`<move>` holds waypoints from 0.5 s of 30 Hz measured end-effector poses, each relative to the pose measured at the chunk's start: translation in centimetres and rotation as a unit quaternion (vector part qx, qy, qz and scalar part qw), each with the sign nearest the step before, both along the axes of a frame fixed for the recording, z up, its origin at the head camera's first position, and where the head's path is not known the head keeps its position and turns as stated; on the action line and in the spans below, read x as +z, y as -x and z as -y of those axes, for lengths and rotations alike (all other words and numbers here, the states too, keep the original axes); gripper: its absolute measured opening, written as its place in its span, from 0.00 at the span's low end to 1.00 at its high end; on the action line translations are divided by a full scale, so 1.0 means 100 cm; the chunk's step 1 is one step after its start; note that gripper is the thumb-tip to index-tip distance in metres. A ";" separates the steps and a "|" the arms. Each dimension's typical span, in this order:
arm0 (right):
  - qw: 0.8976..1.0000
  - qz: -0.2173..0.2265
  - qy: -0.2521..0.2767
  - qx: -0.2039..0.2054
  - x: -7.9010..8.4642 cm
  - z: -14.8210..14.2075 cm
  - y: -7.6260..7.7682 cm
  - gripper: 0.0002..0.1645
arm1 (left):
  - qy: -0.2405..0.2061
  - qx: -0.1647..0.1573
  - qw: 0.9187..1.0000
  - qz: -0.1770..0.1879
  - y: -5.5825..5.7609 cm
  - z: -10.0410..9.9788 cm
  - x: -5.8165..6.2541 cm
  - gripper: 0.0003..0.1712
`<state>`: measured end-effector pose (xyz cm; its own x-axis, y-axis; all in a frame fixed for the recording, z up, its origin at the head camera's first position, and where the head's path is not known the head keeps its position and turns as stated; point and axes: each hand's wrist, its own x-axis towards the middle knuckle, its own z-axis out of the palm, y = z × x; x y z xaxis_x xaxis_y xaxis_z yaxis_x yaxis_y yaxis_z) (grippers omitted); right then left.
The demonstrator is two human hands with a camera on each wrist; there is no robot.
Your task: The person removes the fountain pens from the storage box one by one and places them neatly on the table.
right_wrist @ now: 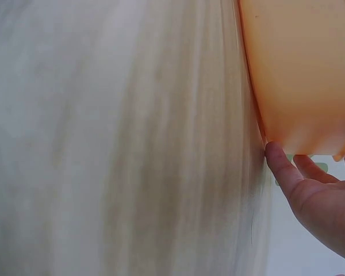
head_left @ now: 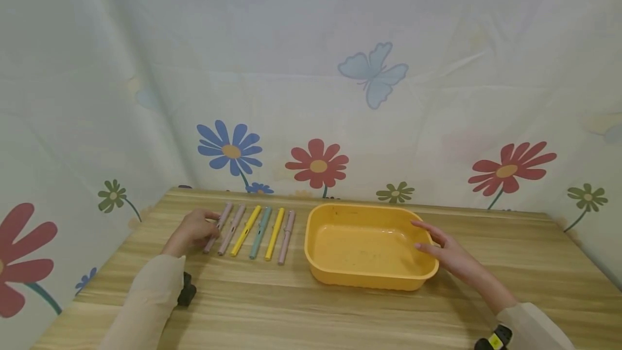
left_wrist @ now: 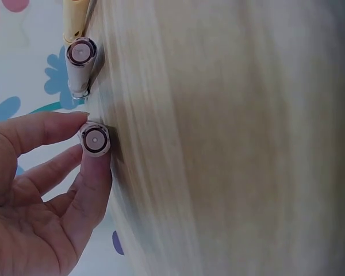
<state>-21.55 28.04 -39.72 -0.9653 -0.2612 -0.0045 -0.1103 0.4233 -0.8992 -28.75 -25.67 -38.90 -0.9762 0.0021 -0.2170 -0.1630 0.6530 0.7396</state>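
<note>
Several pens lie side by side on the wooden table. At the left end, my left hand [head_left: 196, 226] pinches a mauve pen [head_left: 224, 215] between thumb and fingers; the left wrist view shows that pen end-on [left_wrist: 95, 140] in the fingertips. Right of it come another mauve pen [head_left: 232, 229], a yellow pen [head_left: 245, 231], a teal pen [head_left: 260, 233], a second yellow pen [head_left: 275, 234] and one more mauve pen [head_left: 286, 237]. My right hand [head_left: 449, 255] rests at the right end of a yellow basin [head_left: 371, 280], fingers extended, some over its rim, others against its outer wall.
The wooden table [head_left: 262, 307] reaches back to a pale curtain [head_left: 272, 31] printed with flowers and a butterfly. Inside the basin only small dark marks show on the bottom. Dark devices are strapped to the left wrist [head_left: 186, 289] and right wrist [head_left: 495, 338].
</note>
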 end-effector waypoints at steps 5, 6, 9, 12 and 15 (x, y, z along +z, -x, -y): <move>1.000 -0.002 -0.006 0.001 0.002 0.001 0.001 0.35 | 0.010 -0.001 1.000 0.000 -0.001 0.000 0.002 0.33; 1.000 -0.004 -0.008 0.001 0.003 0.001 0.001 0.35 | 0.013 -0.003 1.000 -0.001 -0.001 0.000 0.002 0.33; 1.000 -0.012 -0.013 0.004 0.003 0.000 0.001 0.35 | 0.022 -0.001 1.000 -0.001 0.000 0.000 0.002 0.32; 1.000 -0.012 -0.013 0.002 0.002 -0.001 0.001 0.35 | 0.031 -0.008 0.999 -0.003 -0.001 -0.001 0.003 0.33; 1.000 -0.011 -0.012 0.001 0.000 -0.002 0.002 0.35 | 0.033 -0.015 0.999 -0.003 -0.001 -0.001 0.004 0.34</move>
